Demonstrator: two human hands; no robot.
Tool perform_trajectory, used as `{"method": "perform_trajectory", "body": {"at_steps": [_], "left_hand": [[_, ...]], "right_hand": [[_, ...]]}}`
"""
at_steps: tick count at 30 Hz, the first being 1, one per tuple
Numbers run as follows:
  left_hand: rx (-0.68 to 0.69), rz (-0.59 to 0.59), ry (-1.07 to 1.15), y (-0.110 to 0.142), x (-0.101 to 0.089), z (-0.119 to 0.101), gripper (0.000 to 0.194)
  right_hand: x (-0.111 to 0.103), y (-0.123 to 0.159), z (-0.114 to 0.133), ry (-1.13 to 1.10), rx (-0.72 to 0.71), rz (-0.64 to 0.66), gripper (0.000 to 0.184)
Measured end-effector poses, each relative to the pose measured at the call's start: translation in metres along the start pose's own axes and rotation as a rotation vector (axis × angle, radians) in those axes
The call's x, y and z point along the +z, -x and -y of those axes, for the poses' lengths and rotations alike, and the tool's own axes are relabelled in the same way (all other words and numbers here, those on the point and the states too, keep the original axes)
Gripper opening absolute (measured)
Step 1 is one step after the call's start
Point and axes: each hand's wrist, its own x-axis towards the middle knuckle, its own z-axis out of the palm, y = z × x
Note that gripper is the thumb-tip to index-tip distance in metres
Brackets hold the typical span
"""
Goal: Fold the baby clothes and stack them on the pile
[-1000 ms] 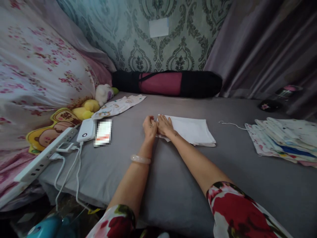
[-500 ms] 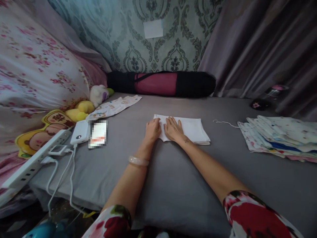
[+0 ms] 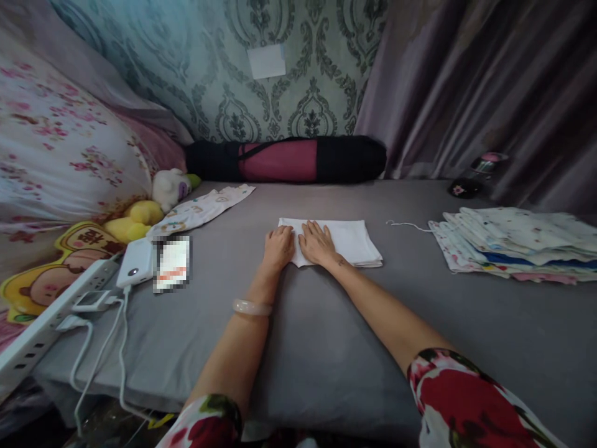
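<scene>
A folded white cloth [image 3: 347,239] lies flat on the grey bed sheet [image 3: 326,336] in the middle of the view. My left hand [image 3: 278,247] rests palm down at the cloth's left end, its fingers together and flat. My right hand [image 3: 317,244] lies flat on the cloth right beside it, fingers spread. Neither hand grips anything. A pale bangle [image 3: 252,307] sits on my left wrist.
A stack of patterned cloths [image 3: 508,242] lies at the right, a white string [image 3: 405,225] beside it. One patterned cloth [image 3: 205,206] lies at the back left near plush toys [image 3: 140,214]. A power strip [image 3: 51,311], power bank [image 3: 135,270], phone [image 3: 171,264] and cables sit left. A black-pink roll [image 3: 289,160] lines the wall.
Both hands went from pinching the cloth's left edge to lying flat on it. The view has shifted, so everything sits further left in the frame.
</scene>
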Motion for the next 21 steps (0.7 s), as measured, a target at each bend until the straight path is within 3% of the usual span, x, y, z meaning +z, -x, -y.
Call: {"method": "perform_trajectory", "body": {"at_steps": [4,10,21], "left_hand": [[0.052,-0.041,-0.019,0.000,0.004,0.001,0.027],[0.147,-0.049,-0.040,0.001,0.005,-0.002,0.030],[0.187,0.112,-0.024,0.003,0.003,-0.009,0.040]], "right_hand": [[-0.011,0.003,-0.011,-0.037,0.016,0.070,0.054],[-0.024,0.012,-0.037,0.039,0.045,0.018,0.052],[-0.012,0.017,-0.042,0.086,0.030,-0.007,0.054]]}}
